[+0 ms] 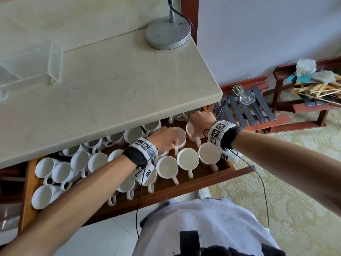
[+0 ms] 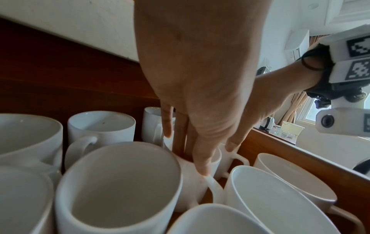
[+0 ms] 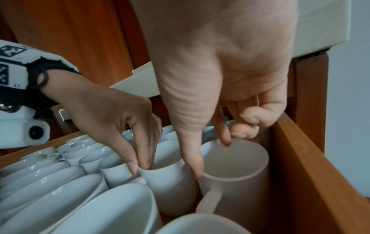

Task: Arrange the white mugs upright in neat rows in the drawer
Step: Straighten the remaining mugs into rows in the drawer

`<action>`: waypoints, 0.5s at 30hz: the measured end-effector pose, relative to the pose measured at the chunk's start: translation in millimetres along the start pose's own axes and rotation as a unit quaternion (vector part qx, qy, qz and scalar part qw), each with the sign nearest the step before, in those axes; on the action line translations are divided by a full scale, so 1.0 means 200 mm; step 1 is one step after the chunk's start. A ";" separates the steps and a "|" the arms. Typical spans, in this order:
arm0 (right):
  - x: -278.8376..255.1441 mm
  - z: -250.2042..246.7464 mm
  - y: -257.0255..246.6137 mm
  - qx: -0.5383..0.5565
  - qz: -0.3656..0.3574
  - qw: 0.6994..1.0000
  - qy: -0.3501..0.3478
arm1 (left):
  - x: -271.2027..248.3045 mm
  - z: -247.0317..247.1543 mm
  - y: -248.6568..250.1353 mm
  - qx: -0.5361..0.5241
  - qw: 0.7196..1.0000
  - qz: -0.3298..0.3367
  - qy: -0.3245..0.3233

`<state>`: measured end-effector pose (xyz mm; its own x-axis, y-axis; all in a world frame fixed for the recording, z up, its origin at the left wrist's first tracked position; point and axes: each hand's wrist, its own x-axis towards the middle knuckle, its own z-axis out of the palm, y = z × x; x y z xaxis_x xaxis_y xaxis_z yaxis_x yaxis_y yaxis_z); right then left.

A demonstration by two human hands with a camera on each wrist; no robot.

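An open wooden drawer (image 1: 184,189) under a stone countertop holds many white mugs. My left hand (image 1: 171,141) pinches the rim of an upright mug (image 1: 181,136) near the right end, with fingers inside and thumb outside by the handle. In the left wrist view, the left hand (image 2: 192,159) grips this mug (image 2: 190,193). My right hand (image 1: 195,130) holds the rim of the neighbouring mug (image 1: 190,129) beside the drawer's right wall. The right wrist view shows the right hand (image 3: 212,156) with thumb outside and forefinger inside that mug (image 3: 238,186), close to the left-hand mug (image 3: 172,190).
Three upright mugs (image 1: 187,157) stand in a front row at the right. Jumbled mugs (image 1: 55,172), some tipped, fill the left. The countertop edge (image 1: 129,119) overhangs the drawer's back. A lamp base (image 1: 168,33) sits above, and a wooden rack (image 1: 249,111) stands on the floor at right.
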<state>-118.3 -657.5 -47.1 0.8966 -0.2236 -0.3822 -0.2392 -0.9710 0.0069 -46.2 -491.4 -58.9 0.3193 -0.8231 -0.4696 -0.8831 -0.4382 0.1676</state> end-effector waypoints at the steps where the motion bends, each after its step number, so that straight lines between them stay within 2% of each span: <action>1: 0.00 0.00 -0.01 -0.002 0.001 1.000 0.000 | 0.00 0.00 0.00 -0.003 1.000 0.000 -0.002; 8: -0.01 0.01 -0.04 -0.022 0.004 1.000 -0.008 | 0.02 0.05 -0.04 -0.028 0.999 -0.032 -0.007; 15: -0.06 0.03 -0.06 -0.023 0.005 0.999 -0.038 | 0.03 0.09 -0.05 -0.040 0.999 -0.017 0.014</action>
<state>-127.4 -642.9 -47.9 0.8632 -0.2273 -0.4509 -0.2282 -0.9722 0.0532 -41.3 -485.2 -80.1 0.3596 -0.8167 -0.4513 -0.8417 -0.4927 0.2208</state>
